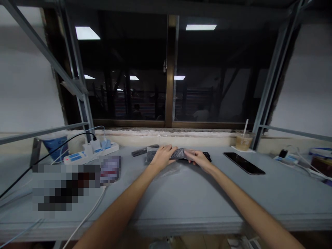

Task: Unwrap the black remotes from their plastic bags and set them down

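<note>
Near the back of the grey table, a dark item in clear wrapping (178,153) lies between my hands. My left hand (164,156) rests over its left part, fingers bent down onto it. The fingers of my right hand (198,159) pinch its right end, thumb on the near side. Beneath and beside my right hand a black object (207,156) shows. To the left of my left hand lie a grey wrapped piece (151,153) and a thin dark strip (141,151). Loose clear plastic (169,170) spreads on the table in front of my left hand.
On the right are a black phone (243,163) and a plastic cup with a straw (244,141). A white power strip (90,154) with plugs and cables stands left, near a blue container (55,147). Metal frame posts rise at both sides.
</note>
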`<state>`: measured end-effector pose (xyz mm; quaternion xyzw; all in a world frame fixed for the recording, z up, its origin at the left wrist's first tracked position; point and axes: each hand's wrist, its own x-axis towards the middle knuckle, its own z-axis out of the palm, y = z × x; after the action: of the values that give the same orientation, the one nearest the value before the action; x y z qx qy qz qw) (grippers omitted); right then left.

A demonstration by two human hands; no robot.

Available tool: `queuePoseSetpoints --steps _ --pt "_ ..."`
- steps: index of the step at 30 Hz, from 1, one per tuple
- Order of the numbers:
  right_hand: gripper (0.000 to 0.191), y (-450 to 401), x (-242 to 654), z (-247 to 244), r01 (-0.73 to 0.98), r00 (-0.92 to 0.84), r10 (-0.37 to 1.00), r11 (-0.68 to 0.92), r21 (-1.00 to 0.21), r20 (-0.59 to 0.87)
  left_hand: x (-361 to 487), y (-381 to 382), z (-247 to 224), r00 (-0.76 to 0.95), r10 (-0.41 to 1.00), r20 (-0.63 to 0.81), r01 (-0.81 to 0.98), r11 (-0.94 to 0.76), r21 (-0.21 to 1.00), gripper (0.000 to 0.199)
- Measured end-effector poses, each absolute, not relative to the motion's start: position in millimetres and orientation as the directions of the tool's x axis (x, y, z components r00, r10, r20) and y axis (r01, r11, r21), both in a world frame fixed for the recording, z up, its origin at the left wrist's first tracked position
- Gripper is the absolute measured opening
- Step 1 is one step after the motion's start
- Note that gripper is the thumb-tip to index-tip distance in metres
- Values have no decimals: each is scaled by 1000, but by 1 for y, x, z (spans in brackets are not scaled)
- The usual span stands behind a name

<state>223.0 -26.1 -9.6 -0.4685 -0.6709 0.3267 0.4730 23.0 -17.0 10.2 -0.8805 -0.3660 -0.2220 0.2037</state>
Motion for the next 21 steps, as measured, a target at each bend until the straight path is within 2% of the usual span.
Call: queuePoseSetpoints --steps 5,10,17,21 --pt "46 -23 222 -9 258 -48 950 309 -915 308 24 -15 9 624 547 558 733 -657 -175 43" --pt "46 -22 222 -8 232 6 956 283 -931 292 22 -16 14 632 561 535 742 -638 -206 44" --pt "44 -25 224 -5 303 45 956 262 -916 289 16 -13 18 615 596 516 763 -614 -202 42" --pt "39 -26 227 -2 287 108 943 273 -918 314 11 -10 17 586 624 517 789 -586 -186 42"
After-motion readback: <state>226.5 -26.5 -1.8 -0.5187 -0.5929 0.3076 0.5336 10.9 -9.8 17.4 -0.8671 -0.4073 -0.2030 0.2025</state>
